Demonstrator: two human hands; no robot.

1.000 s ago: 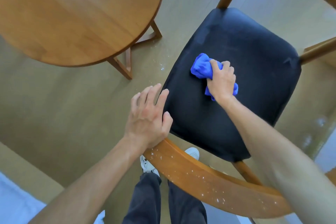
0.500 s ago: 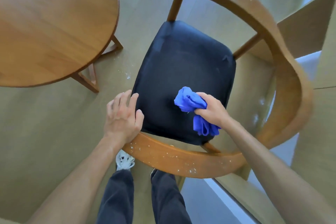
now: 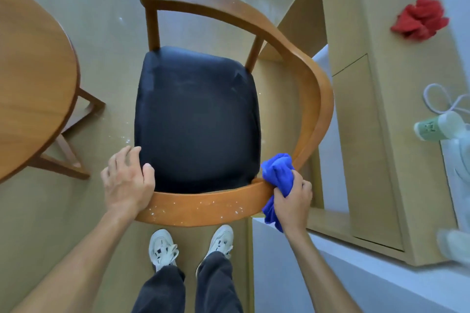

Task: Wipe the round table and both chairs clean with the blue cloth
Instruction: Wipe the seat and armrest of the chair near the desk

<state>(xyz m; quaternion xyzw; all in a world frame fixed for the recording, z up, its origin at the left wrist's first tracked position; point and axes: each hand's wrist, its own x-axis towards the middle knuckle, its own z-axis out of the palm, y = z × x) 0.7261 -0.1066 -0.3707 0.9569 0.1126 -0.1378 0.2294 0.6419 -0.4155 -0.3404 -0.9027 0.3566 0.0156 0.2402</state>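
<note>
A wooden chair (image 3: pixel 292 58) with a black padded seat (image 3: pixel 195 119) stands below me, its curved back rail nearest my feet. White specks dot that rail (image 3: pixel 203 207). My right hand (image 3: pixel 292 201) grips the bunched blue cloth (image 3: pixel 277 175) against the rail's right bend. My left hand (image 3: pixel 127 180) holds the rail's left end, thumb curled over onto the seat side. The round wooden table (image 3: pixel 33 89) fills the left edge. Only this one chair is in view.
A light wood cabinet (image 3: pixel 368 134) stands close on the right, with a red cloth (image 3: pixel 419 19) and a pale green object (image 3: pixel 437 127) with a white cord on top. White specks lie on the beige floor (image 3: pixel 101 33). My shoes (image 3: pixel 190 244) stand just behind the chair.
My right hand has carried the blue cloth off the black seat onto the right bend of the back rail. My left hand has stayed on the rail. My view has swung right.
</note>
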